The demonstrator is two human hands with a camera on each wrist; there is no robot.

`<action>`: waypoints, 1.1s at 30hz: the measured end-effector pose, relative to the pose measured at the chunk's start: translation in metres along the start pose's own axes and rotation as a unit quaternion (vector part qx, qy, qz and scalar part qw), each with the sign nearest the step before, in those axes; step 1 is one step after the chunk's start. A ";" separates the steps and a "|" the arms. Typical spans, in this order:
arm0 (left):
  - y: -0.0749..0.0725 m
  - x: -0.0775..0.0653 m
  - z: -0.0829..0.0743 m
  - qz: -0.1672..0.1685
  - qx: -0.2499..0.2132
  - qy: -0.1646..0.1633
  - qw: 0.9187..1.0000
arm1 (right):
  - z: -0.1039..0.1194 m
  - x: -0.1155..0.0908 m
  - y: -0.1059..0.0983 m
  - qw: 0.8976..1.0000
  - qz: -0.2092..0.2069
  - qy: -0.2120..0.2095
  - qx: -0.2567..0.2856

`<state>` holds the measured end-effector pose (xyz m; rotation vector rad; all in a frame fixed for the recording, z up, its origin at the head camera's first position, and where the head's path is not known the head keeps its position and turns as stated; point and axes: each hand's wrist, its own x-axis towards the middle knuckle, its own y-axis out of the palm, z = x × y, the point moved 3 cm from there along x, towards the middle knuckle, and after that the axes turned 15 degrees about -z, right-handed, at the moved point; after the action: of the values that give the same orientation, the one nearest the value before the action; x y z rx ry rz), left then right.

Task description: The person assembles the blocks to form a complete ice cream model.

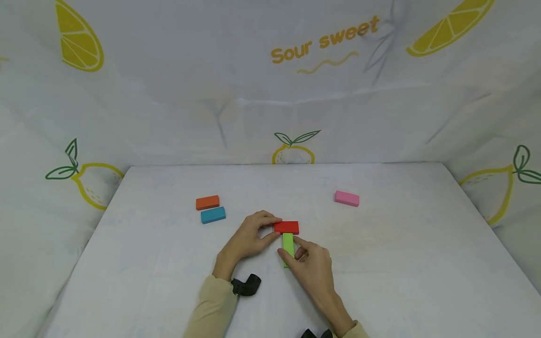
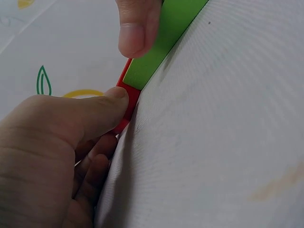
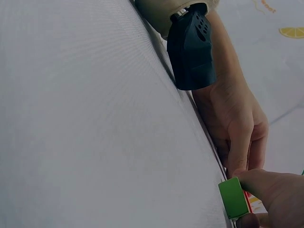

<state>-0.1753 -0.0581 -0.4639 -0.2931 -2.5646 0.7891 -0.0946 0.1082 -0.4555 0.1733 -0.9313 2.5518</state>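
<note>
A red block lies crosswise on the white table, its left end pinched between the thumb and fingers of my left hand. My right hand holds a light green block by its long sides, thumb on the left and fingers on the right. The green block's far end meets the near long side of the red one, so together they form a T. From the left wrist, the thumb presses on the end of the red block beside the green block. The right wrist view shows the green block's near end.
An orange block lies just behind a blue block, left of my hands. Farther back on the right is a pink block. A lemon-printed white cloth rises behind the table. A black wrist device sits at my left cuff.
</note>
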 end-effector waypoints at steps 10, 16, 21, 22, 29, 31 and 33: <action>0.000 0.000 0.000 0.002 0.006 0.002 1.000 | 0.001 0.000 0.000 1.000 0.000 0.005 -0.003; -0.001 -0.001 0.000 -0.001 0.008 0.006 1.000 | 0.001 0.001 0.000 1.000 0.000 0.003 -0.001; -0.003 -0.002 0.000 -0.012 0.014 0.011 1.000 | 0.001 0.000 0.000 1.000 -0.001 0.001 0.001; -0.004 -0.002 0.000 -0.014 0.014 0.012 1.000 | 0.001 0.000 0.000 1.000 0.000 0.001 0.001; -0.003 -0.002 0.002 -0.018 0.012 0.011 1.000 | 0.000 0.000 0.000 1.000 0.001 0.001 -0.001; -0.002 -0.002 0.002 -0.017 0.011 0.011 1.000 | 0.000 0.000 0.000 1.000 0.001 0.002 -0.001; -0.001 -0.002 0.002 -0.017 0.011 0.012 1.000 | 0.000 0.000 -0.001 1.000 0.001 0.003 -0.001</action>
<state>-0.1750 -0.0608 -0.4652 -0.2502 -2.5293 0.7958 -0.0939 0.1086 -0.4553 0.1636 -0.9316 2.5516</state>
